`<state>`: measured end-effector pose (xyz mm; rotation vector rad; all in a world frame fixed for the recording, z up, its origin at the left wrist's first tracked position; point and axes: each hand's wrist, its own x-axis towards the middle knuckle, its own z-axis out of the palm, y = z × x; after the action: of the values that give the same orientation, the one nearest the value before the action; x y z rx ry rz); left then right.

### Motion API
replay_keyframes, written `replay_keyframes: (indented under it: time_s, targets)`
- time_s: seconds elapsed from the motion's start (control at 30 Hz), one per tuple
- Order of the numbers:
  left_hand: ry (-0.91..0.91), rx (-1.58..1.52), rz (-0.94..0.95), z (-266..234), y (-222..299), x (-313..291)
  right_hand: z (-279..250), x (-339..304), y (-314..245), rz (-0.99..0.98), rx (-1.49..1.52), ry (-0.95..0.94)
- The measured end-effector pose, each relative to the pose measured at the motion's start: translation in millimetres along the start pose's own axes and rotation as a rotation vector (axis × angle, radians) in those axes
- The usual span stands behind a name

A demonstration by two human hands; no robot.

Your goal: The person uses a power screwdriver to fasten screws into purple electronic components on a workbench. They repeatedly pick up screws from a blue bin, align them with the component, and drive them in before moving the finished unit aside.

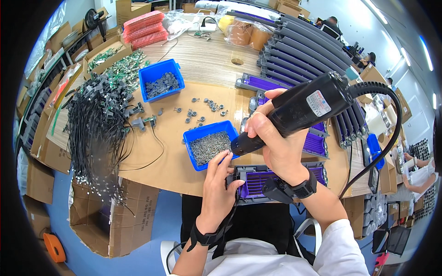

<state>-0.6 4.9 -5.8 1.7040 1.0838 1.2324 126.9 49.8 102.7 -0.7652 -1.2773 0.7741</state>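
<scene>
My right hand (281, 142) is wrapped round a black electric screwdriver (306, 106), which slants down to the left. Its tip end reaches the right rim of a blue bin of small screws (209, 146). At that same rim, my left hand (217, 184) has its fingers stretched out close to the tip, with the thumb apart; I see nothing held in it. Just right of the left hand lies a grey and purple slotted housing (255, 184), partly covered by my right wrist.
Small grey round parts (212, 106) lie loose near a second blue bin (161, 80). Black cables with connectors (99, 124) pile up at left, above an open cardboard box (110, 221). Long grey housings (304, 46) are stacked at far right. The screwdriver's thick cord (397, 119) loops along the right.
</scene>
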Motion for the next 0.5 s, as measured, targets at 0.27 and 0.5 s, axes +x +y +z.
replay_keyframes:
  time_s: [0.27, 0.5]
  targets:
    - [0.005, 0.002, 0.015, 1.6, -2.7, 0.2, -0.4, 0.1, -1.6, 0.024, 0.025, 0.036]
    - [-0.007, -0.039, 0.018, 1.2, 0.2, 0.1, -3.0, -1.6, 1.5, 0.002, -0.002, 0.025]
